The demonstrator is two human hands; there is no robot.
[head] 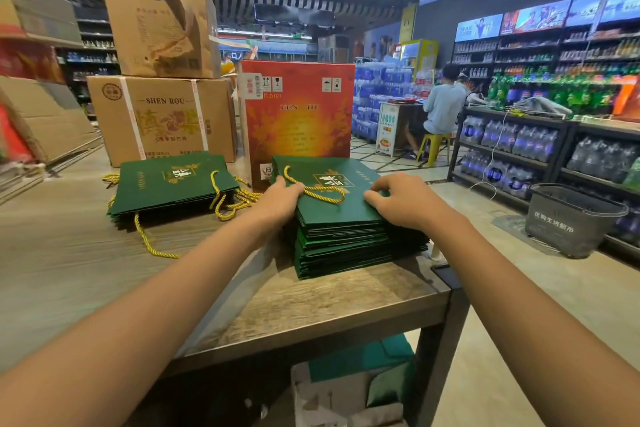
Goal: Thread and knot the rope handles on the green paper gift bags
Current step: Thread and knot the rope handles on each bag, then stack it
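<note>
Left hand [282, 199]: fingertips hidden over the edge of the top green paper gift bag [332, 198]; grip on the yellow twisted rope handle [317, 192] not discernible.
Lower bags of the tall green stack [346, 250]: only edges show.
Red printed carton [298, 114]: base hidden behind the bags; small print illegible.
Flattened brown cardboard sheets [41, 121]: blurred, cut by the left edge.
Green paper items under the wooden table [360, 367]: partly hidden, unidentifiable.

A shop, seemingly a supermarket; long shelves [519, 139] are stocked with bottled drinks; shrink-wrapped water packs [372, 104] are stacked on the floor; a shopping basket [571, 222] is set in the aisle; advert screens [533, 17] are mounted overhead.
</note>
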